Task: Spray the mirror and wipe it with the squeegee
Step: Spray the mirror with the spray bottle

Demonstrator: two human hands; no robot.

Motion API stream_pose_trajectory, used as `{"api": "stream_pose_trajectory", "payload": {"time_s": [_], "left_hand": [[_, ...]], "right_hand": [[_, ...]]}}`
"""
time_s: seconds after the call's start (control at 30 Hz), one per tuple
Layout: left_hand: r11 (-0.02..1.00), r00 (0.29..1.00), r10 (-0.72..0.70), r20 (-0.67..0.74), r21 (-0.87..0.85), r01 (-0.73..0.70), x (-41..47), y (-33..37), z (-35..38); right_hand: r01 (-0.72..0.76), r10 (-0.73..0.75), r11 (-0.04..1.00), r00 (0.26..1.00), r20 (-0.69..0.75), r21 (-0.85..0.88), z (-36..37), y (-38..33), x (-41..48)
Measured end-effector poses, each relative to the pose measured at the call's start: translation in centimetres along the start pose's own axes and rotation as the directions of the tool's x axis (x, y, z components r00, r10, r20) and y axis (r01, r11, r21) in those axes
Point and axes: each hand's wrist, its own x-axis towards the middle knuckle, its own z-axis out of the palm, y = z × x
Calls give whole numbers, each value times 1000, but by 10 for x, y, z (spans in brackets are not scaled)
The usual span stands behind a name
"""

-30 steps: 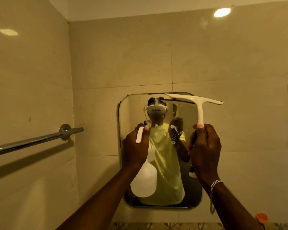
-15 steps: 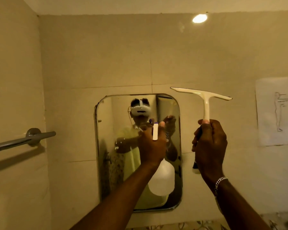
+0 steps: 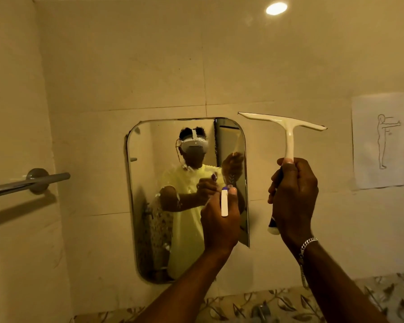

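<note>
Two forearms are raised from the bottom edge toward the wall. The left hand (image 3: 219,220) is closed around a spray bottle (image 3: 224,202), of which only the white trigger head and a bit of blue nozzle are seen over the knuckles; the bottle's body is hidden behind the hand. The right hand (image 3: 293,199) is wrapped tightly round the handle of the squeegee (image 3: 289,134), which is held upright with its white blade at the top, slightly tilted. A metal bracelet (image 3: 308,243) is worn on the right wrist.

Compared with half a second ago, the bottle's round body is no longer seen below the left hand, and the mirror is shifted rightward in view, so that more of its left part is uncovered. The squeegee remains off to the mirror's right, over bare tile and apart from the glass.

Farther off, the mirror (image 3: 149,206) is fixed to the tiled wall, its lower right corner blocked by the left hand and arm; droplets are speckled over its lower left. A chrome towel rail (image 3: 28,181) is mounted at left, a paper sheet with a figure drawing (image 3: 380,143) at right, and a ceiling light (image 3: 276,8) is lit above.
</note>
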Motion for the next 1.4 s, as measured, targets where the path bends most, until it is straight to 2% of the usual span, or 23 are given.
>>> {"api": "stream_pose_trajectory", "payload": {"time_s": [0.13, 0.37, 0.5, 0.9, 1.4], "left_hand": [[996, 999, -43, 8, 76, 43, -16, -13, -2], [996, 1000, 21, 12, 83, -22, -34, -21, -9], [995, 998, 44, -39, 90, -41, -30, -21, -17], [990, 992, -78, -101, 109, 89, -1, -41, -74], [979, 989, -23, -150, 198, 52, 1, -60, -130]], "right_hand": [[-7, 7, 1000, 1000, 0, 3, -2, 0, -3], [-23, 23, 1000, 1000, -3, -1, -7, 0, -7], [-18, 18, 1000, 1000, 10, -4, -9, -1, -8], [-21, 20, 1000, 999, 44, 11, 6, -1, -22], [-15, 12, 999, 995, 101, 31, 28, -3, -45]]}}
